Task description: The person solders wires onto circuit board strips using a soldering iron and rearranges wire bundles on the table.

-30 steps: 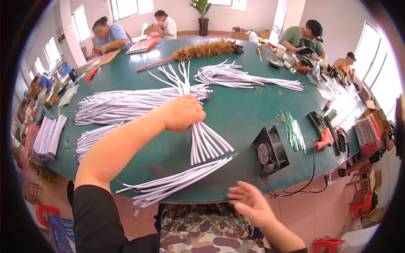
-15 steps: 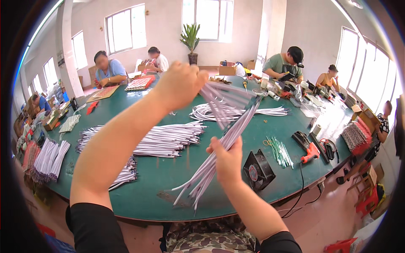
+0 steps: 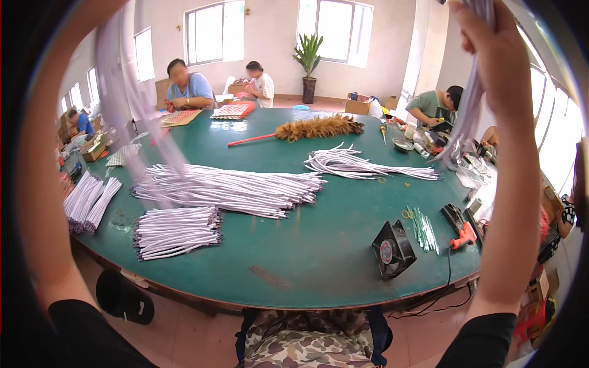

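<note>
My right hand (image 3: 494, 46) has swung up and rightward, clasping limp, slender white cords (image 3: 470, 107) in mid-air; blurred white strands (image 3: 116, 70) dangle far left, but my left hand is out of view, its grip untellable.

Workshop: co-workers (image 3: 197, 102) round lg. green table (image 3: 319, 251), 10 to 2 o'clock. White cords (image 3: 236, 190) at 9, gun-shaped tool (image 3: 465, 235) approx. 4.

2 plain black fabric sleeves (image 3: 488, 343) show, the right hand (image 3: 498, 54) is bare, and dark navy fabric (image 3: 381, 334) flanks a brown, tan and olive camouflage-patterned cloth garment (image 3: 310, 343).
</note>
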Motion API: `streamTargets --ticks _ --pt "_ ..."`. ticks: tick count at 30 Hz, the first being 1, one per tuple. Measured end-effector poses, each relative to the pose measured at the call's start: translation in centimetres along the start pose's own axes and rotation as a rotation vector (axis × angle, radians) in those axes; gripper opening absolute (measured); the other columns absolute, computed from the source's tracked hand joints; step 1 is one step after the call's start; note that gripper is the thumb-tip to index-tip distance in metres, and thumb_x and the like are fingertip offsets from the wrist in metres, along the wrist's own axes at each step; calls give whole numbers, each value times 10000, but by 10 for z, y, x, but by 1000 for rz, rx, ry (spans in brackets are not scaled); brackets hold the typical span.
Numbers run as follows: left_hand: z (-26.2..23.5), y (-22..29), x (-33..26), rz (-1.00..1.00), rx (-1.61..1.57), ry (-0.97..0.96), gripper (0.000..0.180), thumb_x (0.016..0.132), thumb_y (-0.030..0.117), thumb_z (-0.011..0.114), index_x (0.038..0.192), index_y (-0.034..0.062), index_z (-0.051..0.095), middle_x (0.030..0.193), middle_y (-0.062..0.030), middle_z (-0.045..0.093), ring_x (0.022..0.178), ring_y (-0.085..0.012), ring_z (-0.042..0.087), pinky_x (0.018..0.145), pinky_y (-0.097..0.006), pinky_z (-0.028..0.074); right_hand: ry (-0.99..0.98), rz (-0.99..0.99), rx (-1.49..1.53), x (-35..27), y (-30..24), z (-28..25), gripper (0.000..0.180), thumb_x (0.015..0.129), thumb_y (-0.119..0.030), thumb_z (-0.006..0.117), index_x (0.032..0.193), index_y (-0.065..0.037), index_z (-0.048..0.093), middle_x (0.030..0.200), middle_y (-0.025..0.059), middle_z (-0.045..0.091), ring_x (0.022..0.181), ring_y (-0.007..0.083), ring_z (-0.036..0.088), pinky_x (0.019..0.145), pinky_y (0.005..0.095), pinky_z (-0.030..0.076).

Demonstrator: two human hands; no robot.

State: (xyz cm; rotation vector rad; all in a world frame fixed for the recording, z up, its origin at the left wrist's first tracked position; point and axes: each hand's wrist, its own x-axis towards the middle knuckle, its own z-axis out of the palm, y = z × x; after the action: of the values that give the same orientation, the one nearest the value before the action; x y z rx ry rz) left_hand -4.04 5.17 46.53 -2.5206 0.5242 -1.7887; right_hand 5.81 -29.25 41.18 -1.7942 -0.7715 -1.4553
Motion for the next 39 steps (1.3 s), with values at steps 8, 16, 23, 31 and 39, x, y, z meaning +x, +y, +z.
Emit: streamTargets --ticks 8,16,23,31,39 --pt "-71 -21 -248 -563 -837 -1107 826 667 181 969 1358 16 548 874 14 652 731 -74 605 628 -245 476 -1012 -33 53 7 6 74 587 824 -156 786 1372 -42 610 1145 121 728 990 193 692 920 326 533" --pt "65 113 -427 -976 -1203 -1410 621 857 202 822 1322 -30 484 952 -78 669 869 -150 651 780 -330 540 -1514 -400 -420 -230 55 223 252 853 -113 640 1070 -188 743 1092 79 750 1046 296 715 843 455 565" --pt "92 136 -491 -785 -1136 -1592 633 908 405 718 1282 -52 491 1183 -308 651 1093 -417 663 919 -434 518 -1397 8 -309 -346 81 198 407 832 -44 620 1219 -151 684 1238 100 647 1231 297 596 1018 445 477" --pt "128 171 -488 -756 -1385 -1383 594 976 207 656 1465 -20 405 1266 -189 628 1162 -263 612 1023 -389 466 -1303 55 -63 -344 85 183 335 775 -25 615 1066 -118 753 1058 114 686 1093 341 626 962 437 498" --pt "156 186 -436 -242 -1190 -1732 551 995 442 616 1258 -38 555 1240 -275 619 1149 -439 611 991 -472 488 -1353 -70 -324 -328 91 195 149 771 -106 642 868 -85 753 926 98 707 966 309 670 898 428 518"
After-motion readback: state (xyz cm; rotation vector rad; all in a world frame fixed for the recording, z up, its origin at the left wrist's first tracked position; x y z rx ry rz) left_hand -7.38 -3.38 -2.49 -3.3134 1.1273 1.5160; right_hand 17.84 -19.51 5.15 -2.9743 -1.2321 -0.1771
